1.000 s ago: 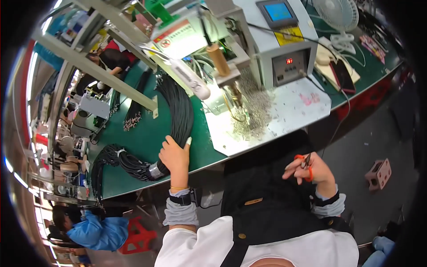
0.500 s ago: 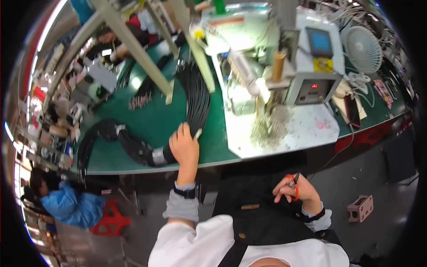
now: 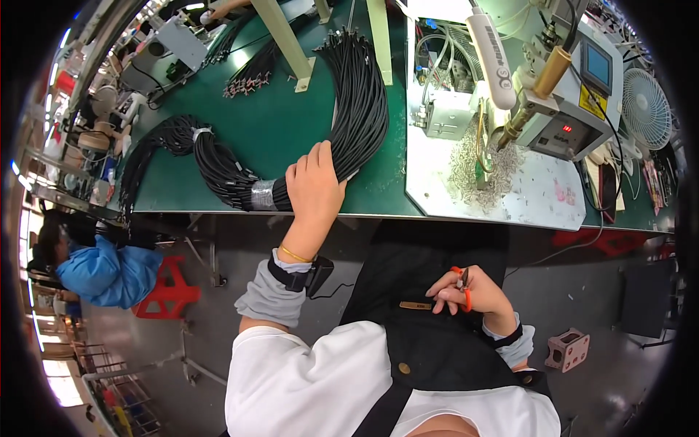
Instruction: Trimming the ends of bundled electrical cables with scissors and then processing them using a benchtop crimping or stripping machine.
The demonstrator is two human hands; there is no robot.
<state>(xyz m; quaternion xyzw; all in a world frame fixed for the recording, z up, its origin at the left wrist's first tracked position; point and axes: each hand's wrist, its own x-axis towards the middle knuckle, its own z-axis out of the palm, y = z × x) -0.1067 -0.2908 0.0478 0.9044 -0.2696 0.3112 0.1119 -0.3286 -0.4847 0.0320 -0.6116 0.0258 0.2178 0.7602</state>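
Note:
A thick bundle of black cables (image 3: 360, 102) curves over the green bench. My left hand (image 3: 314, 182) is closed over its near part, back of the hand up, with the fingertips partly hidden. Just left of that hand, clear wrap (image 3: 263, 194) binds a second length of black cables (image 3: 218, 169), which bends away to the left. In front of my dark apron, my right hand (image 3: 477, 290) is closed around small orange-handled cutters (image 3: 467, 285). Its palm hides part of the tool.
On the right of the bench stands a machine with a screen (image 3: 597, 67) and a white plate (image 3: 437, 191) strewn with small metal bits. A fan (image 3: 644, 102) is behind it. Frame legs (image 3: 290, 47) rise from the bench. Someone in blue (image 3: 109, 271) sits at the left.
The view has shifted, so the bench sits higher in the picture. My left hand stays at the cable bundle; the small pale piece beside its thumb no longer shows. My right hand still holds the cutters.

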